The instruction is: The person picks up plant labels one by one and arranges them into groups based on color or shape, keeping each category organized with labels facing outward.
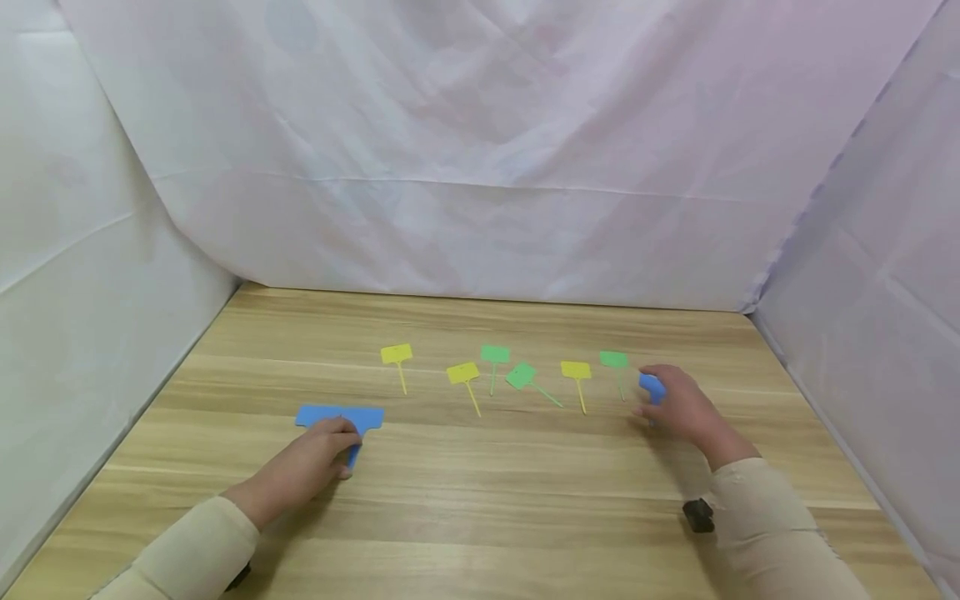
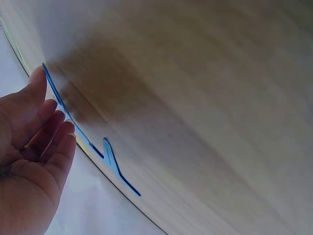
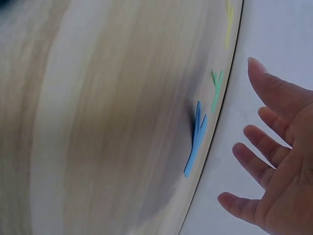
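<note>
My left hand [image 1: 311, 462] is over a blue T-shaped plant label [image 1: 307, 415] at the left of the table. In the left wrist view, the thumb tip is right at the label's stem end, with loosely bent fingertips beside the stem [image 2: 80, 131]. My right hand [image 1: 678, 408] hovers by another blue T-shaped plant label [image 1: 652, 387] at the right, partly hiding it. The right wrist view shows the right hand's fingers [image 3: 257, 159] spread, thumb apart, a gap between them and that blue label [image 3: 195, 142].
Between the hands lie small plant labels, several yellow [image 1: 462, 373] and several green [image 1: 521, 375], with thin stems. The wooden table [image 1: 480, 500] is bounded by white cloth [image 1: 480, 233] at the back and sides. A black wrist camera [image 1: 698, 515] is by the right sleeve.
</note>
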Motion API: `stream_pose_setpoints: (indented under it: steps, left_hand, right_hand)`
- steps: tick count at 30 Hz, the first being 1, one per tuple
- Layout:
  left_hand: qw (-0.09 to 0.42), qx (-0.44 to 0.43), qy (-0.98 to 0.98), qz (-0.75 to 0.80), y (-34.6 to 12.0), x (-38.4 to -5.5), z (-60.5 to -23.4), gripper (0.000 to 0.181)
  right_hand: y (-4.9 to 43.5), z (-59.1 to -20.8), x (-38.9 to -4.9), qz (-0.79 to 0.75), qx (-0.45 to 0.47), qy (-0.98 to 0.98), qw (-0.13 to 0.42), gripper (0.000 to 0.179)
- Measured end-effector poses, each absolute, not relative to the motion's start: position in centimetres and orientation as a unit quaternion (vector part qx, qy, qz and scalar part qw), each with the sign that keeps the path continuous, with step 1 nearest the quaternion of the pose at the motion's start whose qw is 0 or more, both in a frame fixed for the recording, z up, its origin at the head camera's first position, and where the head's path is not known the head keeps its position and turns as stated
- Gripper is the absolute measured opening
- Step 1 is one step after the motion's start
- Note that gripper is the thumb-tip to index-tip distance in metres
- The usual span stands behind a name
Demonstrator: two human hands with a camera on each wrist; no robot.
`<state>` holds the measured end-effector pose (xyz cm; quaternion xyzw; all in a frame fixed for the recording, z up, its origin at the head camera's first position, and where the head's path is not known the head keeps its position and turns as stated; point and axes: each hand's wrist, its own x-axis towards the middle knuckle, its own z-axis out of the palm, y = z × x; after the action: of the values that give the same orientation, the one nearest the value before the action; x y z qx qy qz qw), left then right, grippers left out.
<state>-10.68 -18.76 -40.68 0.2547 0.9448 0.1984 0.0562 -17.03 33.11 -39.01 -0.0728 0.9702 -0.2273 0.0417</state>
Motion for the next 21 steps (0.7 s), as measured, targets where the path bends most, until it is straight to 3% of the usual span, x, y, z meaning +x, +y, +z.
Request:
stream_pose_setpoints:
  steps: [21]
  left_hand:
    - [0.047, 0.261, 0.944, 0.195, -18.9, -10.6, -40.8, 0.037]
  right_hand:
    - [36.2, -40.7, -17.1, -0.218, -0.053, 0.974, 0.03, 0.072]
